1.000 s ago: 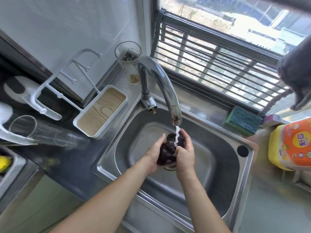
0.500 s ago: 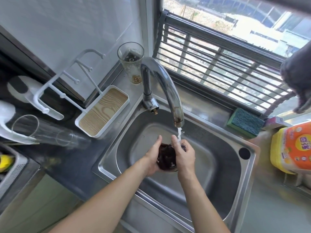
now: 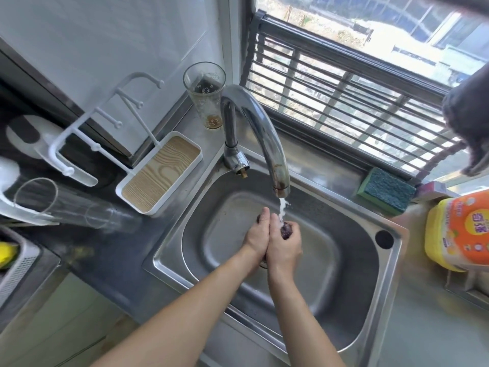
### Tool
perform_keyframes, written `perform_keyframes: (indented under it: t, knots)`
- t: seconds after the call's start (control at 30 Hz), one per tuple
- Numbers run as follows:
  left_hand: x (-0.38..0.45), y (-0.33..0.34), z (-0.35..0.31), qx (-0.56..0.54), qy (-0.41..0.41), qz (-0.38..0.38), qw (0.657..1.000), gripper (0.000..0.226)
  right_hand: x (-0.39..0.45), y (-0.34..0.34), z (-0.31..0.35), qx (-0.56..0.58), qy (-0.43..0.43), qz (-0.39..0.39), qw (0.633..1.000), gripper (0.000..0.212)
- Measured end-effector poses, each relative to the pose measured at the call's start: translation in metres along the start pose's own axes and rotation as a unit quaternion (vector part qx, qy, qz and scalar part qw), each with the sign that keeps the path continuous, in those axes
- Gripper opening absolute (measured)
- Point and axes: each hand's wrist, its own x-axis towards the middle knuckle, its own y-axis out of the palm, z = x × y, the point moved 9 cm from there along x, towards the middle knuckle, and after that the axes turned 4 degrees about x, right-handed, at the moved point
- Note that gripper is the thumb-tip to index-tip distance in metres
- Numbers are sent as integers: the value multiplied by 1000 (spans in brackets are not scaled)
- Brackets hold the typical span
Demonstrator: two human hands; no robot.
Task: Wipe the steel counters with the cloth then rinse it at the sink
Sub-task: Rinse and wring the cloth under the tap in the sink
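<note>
Over the steel sink (image 3: 352,308), my left hand (image 3: 256,238) and my right hand (image 3: 284,249) press together around a dark wet cloth (image 3: 286,230). Only a small bunched part of the cloth shows between my right fingers; the rest is hidden inside my palms. Water runs from the curved steel tap (image 3: 264,139) straight onto the cloth and my right fingers. Both hands hang above the middle of the basin, over the drain.
A glass tumbler (image 3: 205,95) stands behind the tap. A white rack with a wood-grain tray (image 3: 158,174) sits left of the sink. A green sponge (image 3: 386,190) lies on the window ledge, with a yellow-orange detergent pack (image 3: 463,234) at right. A dark cloth (image 3: 471,120) hangs top right.
My hands have closed tighter together around the cloth, so much less of it shows now. The water keeps running.
</note>
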Motion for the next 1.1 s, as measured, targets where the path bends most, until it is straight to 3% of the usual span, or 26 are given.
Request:
perform_keyframes:
  t: [0.2, 0.3, 0.4, 0.5, 0.57, 0.63, 0.7, 0.77, 0.87, 0.93, 1.03, 1.1]
  knots:
    - [1, -18, -20, 117, 117, -38, 985, 42, 1, -5, 19, -115, -130, -36, 984, 47]
    - [-1, -13, -32, 154, 176, -6, 972, 39, 5, -8, 19, -137, -97, -21, 986, 50]
    - [0, -12, -30, 180, 206, 5, 962, 30, 11, -5, 4, -107, 2, 21, 994, 55]
    - [8, -19, -16, 92, 156, 33, 983, 17, 14, -2, -8, 6, 61, 28, 998, 36]
    - [7, -25, -4, 3, 41, 61, 997, 16, 13, -3, -6, 68, 50, 33, 996, 15]
    - [-3, -24, 16, -78, -98, 84, 988, 32, 6, -2, 2, 91, 2, 60, 994, 31]
    - [-1, -32, 16, -92, -100, 48, 990, 38, -5, 0, 11, 52, -69, 80, 993, 46]
    - [3, -44, 12, -129, -57, -40, 989, 35, -16, -4, 19, -5, -123, 50, 991, 44]
    - [-3, -49, 6, -170, -19, -103, 980, 19, -17, -13, 18, 17, -105, -12, 994, 34]
    - [-9, -38, 2, -174, -8, -84, 981, 8, -9, -14, 15, 46, -56, -37, 997, 24]
    - [-17, -4, 0, -215, -16, 41, 976, 18, 3, 0, 19, 59, -58, -8, 996, 15]
    - [-21, 11, -2, -296, -44, 91, 950, 37, 2, 15, 19, 40, -72, 49, 995, 35]
